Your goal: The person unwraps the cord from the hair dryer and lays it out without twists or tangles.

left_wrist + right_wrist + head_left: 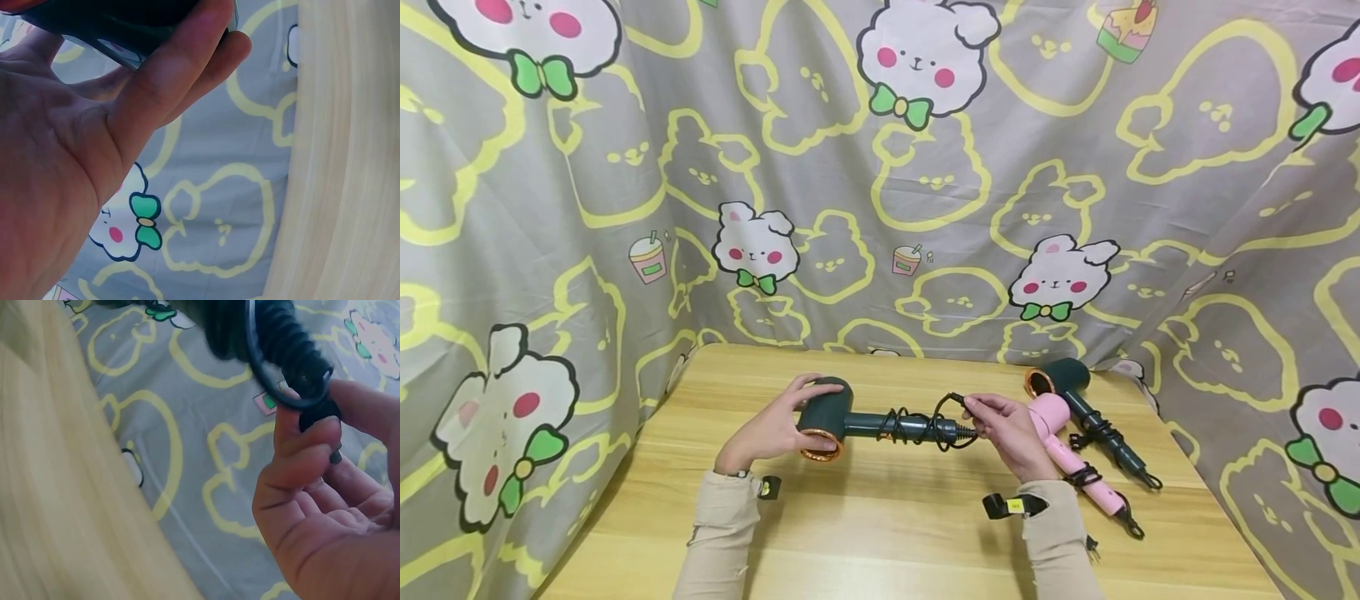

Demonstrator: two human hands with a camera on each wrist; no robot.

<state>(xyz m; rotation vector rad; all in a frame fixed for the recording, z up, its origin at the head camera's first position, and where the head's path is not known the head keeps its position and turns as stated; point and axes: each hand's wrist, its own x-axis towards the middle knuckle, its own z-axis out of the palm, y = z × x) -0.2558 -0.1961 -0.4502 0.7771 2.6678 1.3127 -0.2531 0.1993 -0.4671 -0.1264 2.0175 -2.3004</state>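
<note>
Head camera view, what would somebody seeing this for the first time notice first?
Probably the cartoon-rabbit curtain, which fills the background. Next, near the centre, comes the dark green hair dryer, gripped by the left hand while the right hand pinches its black cord. Off to the right on the wood-grain table, a pink hair dryer lies beside a second dark green hair dryer.

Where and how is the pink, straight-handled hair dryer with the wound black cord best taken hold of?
Grip the pink hair dryer by its handle's near part, probably from above and the near side: that stretch, past the wound black cord, is slim and bare. In the head view the right hand partly hides its head, and a dark green hair dryer lies beyond, farther right.
</note>
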